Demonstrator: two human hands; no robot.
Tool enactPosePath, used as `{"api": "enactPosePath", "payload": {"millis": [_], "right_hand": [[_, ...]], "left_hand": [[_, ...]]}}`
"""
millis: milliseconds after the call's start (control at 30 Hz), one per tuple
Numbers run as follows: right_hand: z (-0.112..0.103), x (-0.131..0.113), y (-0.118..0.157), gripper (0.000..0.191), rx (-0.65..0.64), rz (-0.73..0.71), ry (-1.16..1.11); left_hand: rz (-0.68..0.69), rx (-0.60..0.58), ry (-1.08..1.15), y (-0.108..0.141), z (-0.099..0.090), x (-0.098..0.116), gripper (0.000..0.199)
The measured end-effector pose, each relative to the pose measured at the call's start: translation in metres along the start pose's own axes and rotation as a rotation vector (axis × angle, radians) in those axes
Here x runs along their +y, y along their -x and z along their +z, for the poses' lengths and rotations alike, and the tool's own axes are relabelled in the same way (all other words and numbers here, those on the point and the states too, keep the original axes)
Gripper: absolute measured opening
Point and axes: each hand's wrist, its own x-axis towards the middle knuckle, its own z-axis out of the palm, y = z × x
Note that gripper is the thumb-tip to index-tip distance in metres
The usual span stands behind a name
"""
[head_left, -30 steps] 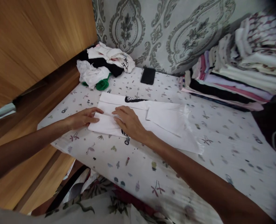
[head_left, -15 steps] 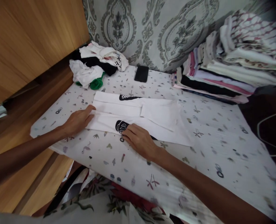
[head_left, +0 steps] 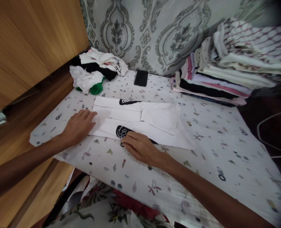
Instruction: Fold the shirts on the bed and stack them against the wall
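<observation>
A white shirt (head_left: 159, 118) with black printed patches lies in a long folded strip across the bed-like surface, its two sides turned inward. At its left end, my left hand (head_left: 79, 126) rests with fingers and thumb apart, the fingertips touching the cloth's edge. Along the near edge, beside the round black print, my right hand (head_left: 142, 147) has its fingers closed on the shirt's fabric; the fingertips are partly hidden from view.
Behind the shirt lies a black flat wallet-like object (head_left: 141, 78). A loose heap of clothes (head_left: 90, 77) sits at back left, by a wooden cabinet (head_left: 35, 41). Folded clothes (head_left: 216, 82) are stacked at back right. The patterned sheet (head_left: 178, 186) covers the surface.
My left hand's fingers have spread and lie flatter at the shirt's left end. My right hand stays at the near edge. The view has shifted slightly.
</observation>
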Motion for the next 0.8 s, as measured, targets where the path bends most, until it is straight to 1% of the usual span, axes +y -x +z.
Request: {"api": "enactPosePath", "payload": {"millis": [67, 133, 233, 300, 400, 533, 600, 667, 733, 800], "right_hand": [[-0.001, -0.002, -0.001, 0.023, 0.047, 0.045, -0.067], [-0.001, -0.003, -0.002, 0.024, 0.093, 0.091, -0.051], [0.0, -0.001, 0.001, 0.024, 0.102, 0.118, 0.03], [-0.001, 0.0, 0.005, 0.023, 0.079, 0.116, 0.031], [-0.004, 0.0, 0.011, 0.021, 0.066, 0.104, -0.013], [-0.009, -0.005, 0.016, 0.021, 0.088, 0.061, -0.043], [-0.015, -0.009, 0.021, 0.02, 0.135, 0.048, -0.053], [-0.026, -0.011, 0.032, 0.016, 0.221, 0.069, -0.041], [-0.043, -0.008, 0.048, 0.017, 0.347, 0.178, 0.003], [-0.062, 0.003, 0.07, 0.021, 0.489, 0.386, 0.059]], "left_hand": [[0.142, 0.093, 0.016, 0.0, 0.003, 0.01, 0.045], [0.301, 0.107, 0.086, 0.002, 0.01, 0.018, 0.046], [0.486, 0.011, 0.161, 0.009, 0.025, 0.025, 0.053], [0.541, -0.052, 0.167, 0.016, 0.032, 0.026, 0.057], [0.565, -0.068, 0.157, 0.023, 0.035, 0.022, 0.061], [0.543, -0.014, 0.089, 0.021, 0.033, 0.014, 0.067], [0.556, 0.006, 0.046, 0.02, 0.032, 0.01, 0.069], [0.59, 0.008, 0.023, 0.018, 0.03, 0.007, 0.072], [0.579, 0.012, 0.056, 0.014, 0.024, 0.009, 0.07], [0.507, -0.02, 0.187, 0.002, 0.013, 0.022, 0.067]]}}
